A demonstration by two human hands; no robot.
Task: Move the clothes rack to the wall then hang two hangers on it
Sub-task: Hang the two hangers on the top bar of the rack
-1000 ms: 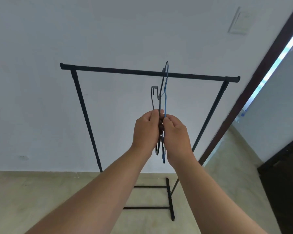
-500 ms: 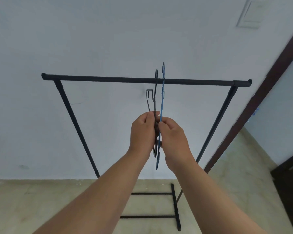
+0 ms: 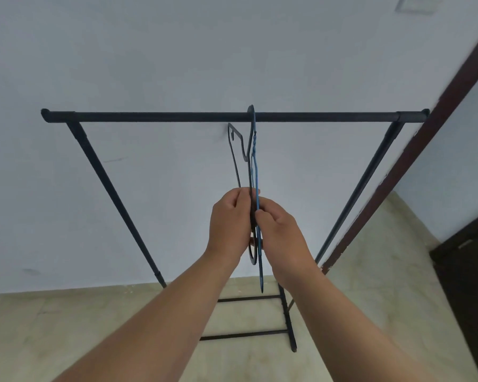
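A person's left hand (image 3: 230, 219) and right hand (image 3: 280, 232), raised side by side, pinch the lower parts of two hangers held edge-on to the camera: the left hand closed on a black hanger (image 3: 239, 153), the right on a blue hanger (image 3: 257, 186). The hooks reach the top bar of the black clothes rack (image 3: 160, 117), right of its middle; whether both sit over the bar cannot be told. The rack stands on the pale floor (image 3: 33, 334) close to the white wall (image 3: 177, 51), a dark door frame (image 3: 436, 111) at right.
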